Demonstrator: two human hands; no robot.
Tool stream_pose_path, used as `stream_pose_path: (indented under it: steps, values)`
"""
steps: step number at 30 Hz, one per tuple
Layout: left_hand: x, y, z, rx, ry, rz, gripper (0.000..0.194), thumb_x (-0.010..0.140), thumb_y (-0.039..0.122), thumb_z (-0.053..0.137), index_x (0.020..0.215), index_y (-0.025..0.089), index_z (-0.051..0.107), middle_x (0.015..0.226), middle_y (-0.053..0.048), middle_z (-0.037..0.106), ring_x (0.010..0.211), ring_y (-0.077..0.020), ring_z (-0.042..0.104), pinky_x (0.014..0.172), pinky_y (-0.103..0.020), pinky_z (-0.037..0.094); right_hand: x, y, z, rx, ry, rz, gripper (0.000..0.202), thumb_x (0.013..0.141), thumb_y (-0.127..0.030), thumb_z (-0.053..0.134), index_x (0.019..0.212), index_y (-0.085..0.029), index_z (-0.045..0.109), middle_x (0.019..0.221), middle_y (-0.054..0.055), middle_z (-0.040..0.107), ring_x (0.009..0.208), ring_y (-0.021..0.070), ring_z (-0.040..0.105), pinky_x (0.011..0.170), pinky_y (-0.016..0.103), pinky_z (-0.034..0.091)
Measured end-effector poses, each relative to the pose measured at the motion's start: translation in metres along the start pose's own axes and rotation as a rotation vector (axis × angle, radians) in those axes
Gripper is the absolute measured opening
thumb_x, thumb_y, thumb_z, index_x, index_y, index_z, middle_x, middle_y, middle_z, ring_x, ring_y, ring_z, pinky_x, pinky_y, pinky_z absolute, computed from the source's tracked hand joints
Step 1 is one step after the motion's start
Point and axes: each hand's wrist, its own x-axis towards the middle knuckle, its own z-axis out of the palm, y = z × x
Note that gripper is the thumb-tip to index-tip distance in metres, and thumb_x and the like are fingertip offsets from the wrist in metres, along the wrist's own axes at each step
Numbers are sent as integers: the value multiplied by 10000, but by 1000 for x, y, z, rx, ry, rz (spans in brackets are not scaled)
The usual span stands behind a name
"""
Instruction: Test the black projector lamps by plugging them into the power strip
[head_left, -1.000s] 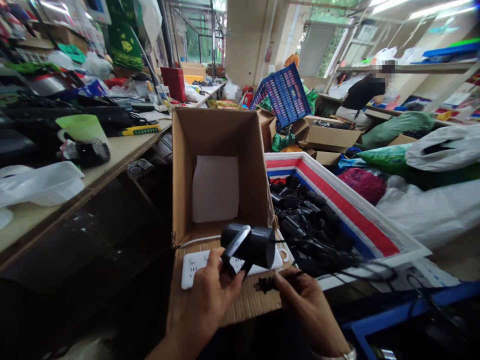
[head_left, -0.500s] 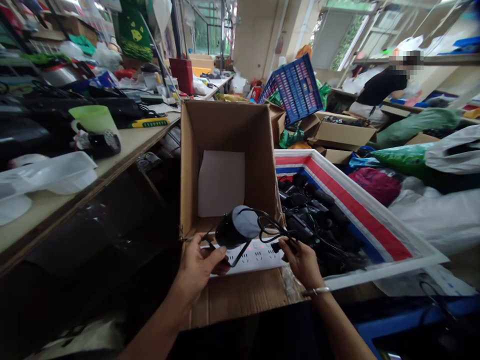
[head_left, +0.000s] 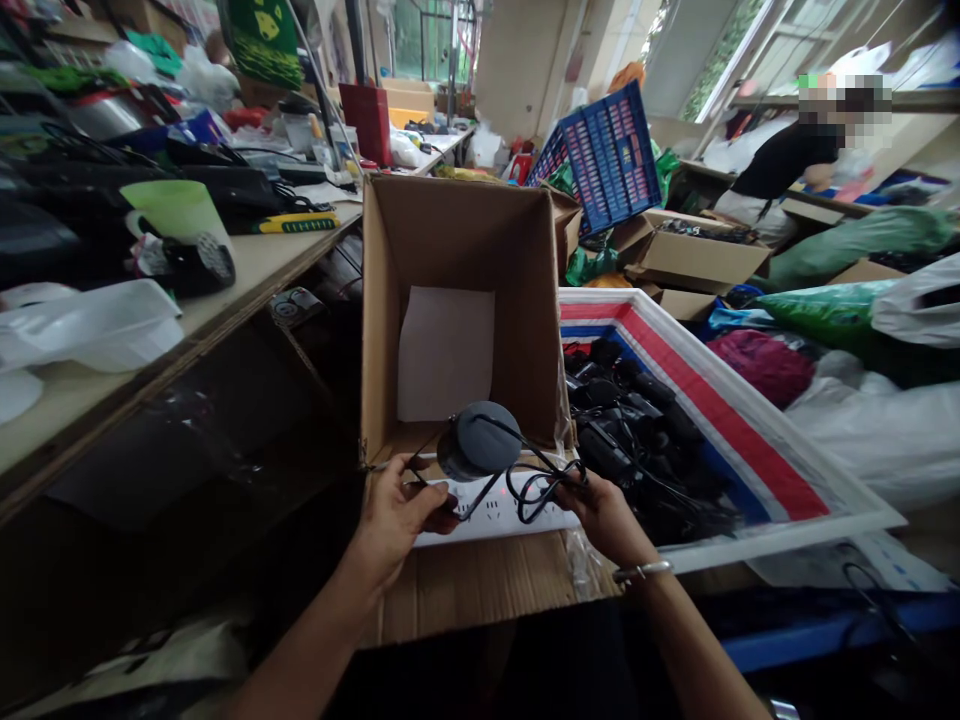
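Far left, the surface (head_left: 259,265) bears a pale-green mug (head_left: 180,208) and a translucent plastic tray (head_left: 112,325). Centre, at the mouth of an open cardboard box (head_left: 461,230) with a white sheet (head_left: 446,350) inside, the left-hand grip (head_left: 401,510) is closed on the bracket of a black cylindrical device (head_left: 480,445), held up near a white power strip (head_left: 495,525); the right-hand grip (head_left: 611,515) clasps a looped black cord (head_left: 534,493). Right, a white-rimmed bin (head_left: 787,543), lined in red, white and blue, contains heaped black devices (head_left: 615,425); behind it, a tilted blue crate (head_left: 611,160), then an open carton (head_left: 697,262) holding dark items.
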Motion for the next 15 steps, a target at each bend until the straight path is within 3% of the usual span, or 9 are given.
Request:
stream_pose_path:
  steps: [7, 15]
  values:
    - [17, -9, 7, 0, -14, 39, 464, 610, 252, 715, 955, 194, 410, 609, 15, 669, 548, -187, 660, 518, -315, 565, -19, 13, 17, -62, 126, -44, 216, 865, -300, 492, 960, -187, 650, 1029, 110, 635, 944, 243, 603, 848, 360, 481]
    - [29, -11, 11, 83, -26, 237, 431, 671, 313, 743, 991, 193, 480, 671, 38, 626, 580, -144, 630, 549, -264, 547, -19, 21, 21, -105, 198, -132, 214, 847, -260, 498, 943, -182, 673, 964, 113, 671, 894, 234, 650, 766, 309, 533]
